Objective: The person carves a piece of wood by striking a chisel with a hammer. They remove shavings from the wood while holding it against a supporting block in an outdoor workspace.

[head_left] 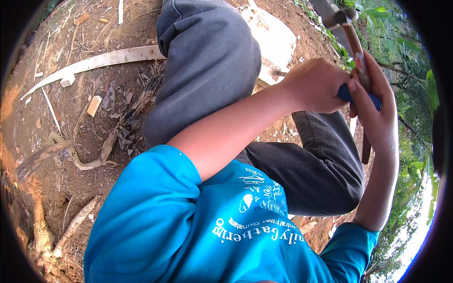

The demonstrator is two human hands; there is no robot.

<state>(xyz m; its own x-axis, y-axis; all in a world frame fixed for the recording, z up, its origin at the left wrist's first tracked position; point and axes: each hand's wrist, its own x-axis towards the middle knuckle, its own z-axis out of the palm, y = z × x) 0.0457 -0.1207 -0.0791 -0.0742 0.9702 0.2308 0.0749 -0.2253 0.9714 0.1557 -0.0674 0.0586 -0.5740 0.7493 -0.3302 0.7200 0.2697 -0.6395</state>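
My left hand (321, 82) is closed around a chisel whose blue handle (346, 93) comes out toward my right hand. A short bit of its metal blade (279, 73) shows on the other side of the fist, near a pale piece of wood (267, 70). My right hand (380, 111) is wrapped round the wooden handle of a hammer (353, 37), its metal head up at the top right. The right thumb and fingers also lie on the blue handle, so both hands meet there. Some fingers of the left hand are hidden.
My bent legs in dark trousers (203, 61) frame the work spot. A long curved wood strip (94, 62) lies on the soil to the left, with a small wood block (94, 105), chips and roots (89, 162) about it. Green plants (410, 108) grow along the right side.
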